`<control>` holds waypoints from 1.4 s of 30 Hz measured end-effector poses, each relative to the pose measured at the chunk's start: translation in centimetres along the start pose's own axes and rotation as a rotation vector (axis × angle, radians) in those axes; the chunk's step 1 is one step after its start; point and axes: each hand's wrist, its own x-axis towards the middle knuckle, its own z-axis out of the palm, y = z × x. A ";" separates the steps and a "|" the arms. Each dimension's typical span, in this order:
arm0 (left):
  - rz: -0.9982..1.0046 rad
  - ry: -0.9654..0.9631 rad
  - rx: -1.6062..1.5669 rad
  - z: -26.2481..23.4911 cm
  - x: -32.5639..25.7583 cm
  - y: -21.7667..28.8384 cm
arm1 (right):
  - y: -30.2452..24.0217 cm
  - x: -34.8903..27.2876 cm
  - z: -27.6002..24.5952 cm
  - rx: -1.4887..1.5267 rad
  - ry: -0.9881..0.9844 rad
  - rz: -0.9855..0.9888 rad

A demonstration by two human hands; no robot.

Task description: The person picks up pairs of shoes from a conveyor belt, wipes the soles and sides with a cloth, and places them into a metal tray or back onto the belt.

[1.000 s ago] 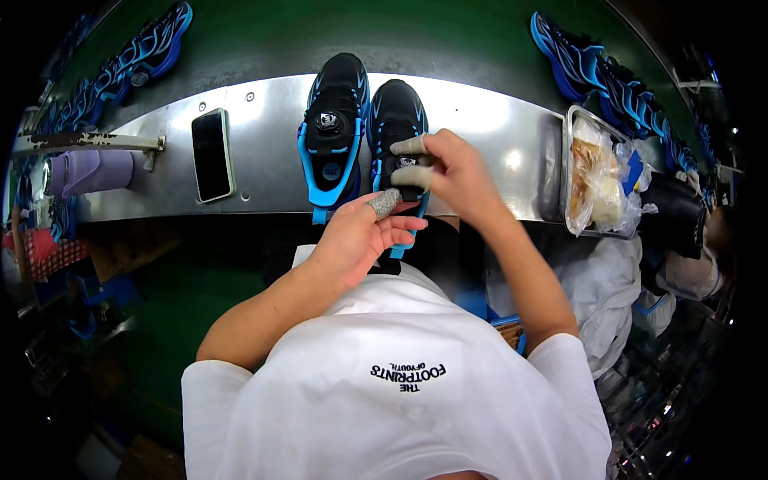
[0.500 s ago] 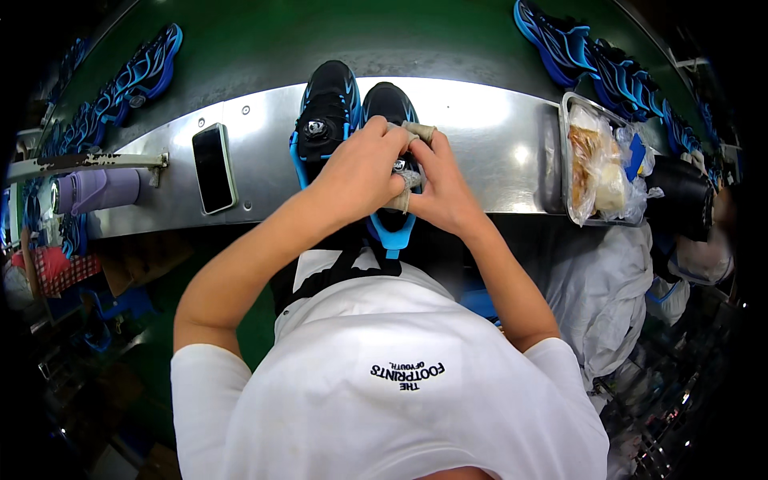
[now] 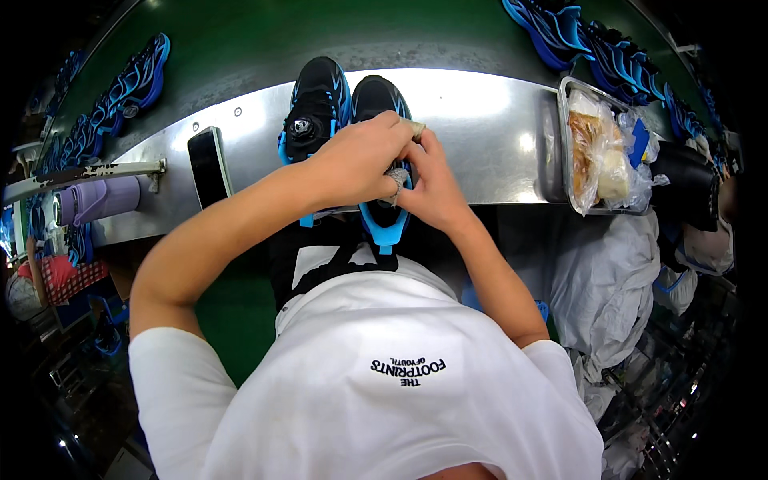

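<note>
While the left hand (image 3: 364,156) and right hand (image 3: 436,188) seemingly adjust the right shoe (image 3: 376,94), I cannot tell their grip; the next move calls for steadiness.

black phone (image 3: 209,170) | lilac bottle (image 3: 106,199) | metal tray (image 3: 566,130) holding plastic bags (image 3: 629,190) | white sheeting (image 3: 604,276)

Right-hand shoe (image 3: 385,230): its middle hidden from us by the left hand (image 3: 366,156) and right hand (image 3: 434,184).
Phone (image 3: 208,164): we lose its lower end behind the left forearm (image 3: 248,202).
Upper-right shoe (image 3: 552,38): cropped at top.

Shiny metal counter (image 3: 492,136) above green floor (image 3: 240,324)
</note>
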 end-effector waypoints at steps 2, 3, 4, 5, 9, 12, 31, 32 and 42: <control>0.208 0.181 -0.146 0.8 -1.1 -1.3 | 0.2 0.0 -1.2 0.110 -0.012 -0.037; 0.199 0.187 -0.146 1.4 -2.0 -1.5 | -0.9 0.5 -2.5 0.127 -0.112 -0.023; 0.130 0.340 -0.191 2.2 -3.2 -1.1 | -1.7 0.6 -3.6 0.141 -0.210 -0.005; 0.059 0.494 -0.235 2.9 -4.4 -0.4 | -1.9 0.6 -3.8 0.182 -0.198 -0.011; -0.122 0.594 -0.487 4.6 -7.9 2.1 | -3.5 1.5 -4.4 0.034 -0.245 -0.051; -0.145 0.689 -0.415 4.7 -9.2 2.6 | -4.6 2.1 -4.5 -0.089 -0.285 0.025; -0.514 0.349 -1.875 6.8 -7.5 2.3 | -6.1 1.6 -2.4 -0.306 -0.078 -0.004; -0.507 0.331 -1.880 6.8 -7.6 2.2 | -6.2 2.0 -3.2 -0.170 -0.165 0.060; -0.355 0.084 -0.892 0.1 -9.4 2.3 | -6.0 1.2 -2.6 -0.219 -0.055 0.044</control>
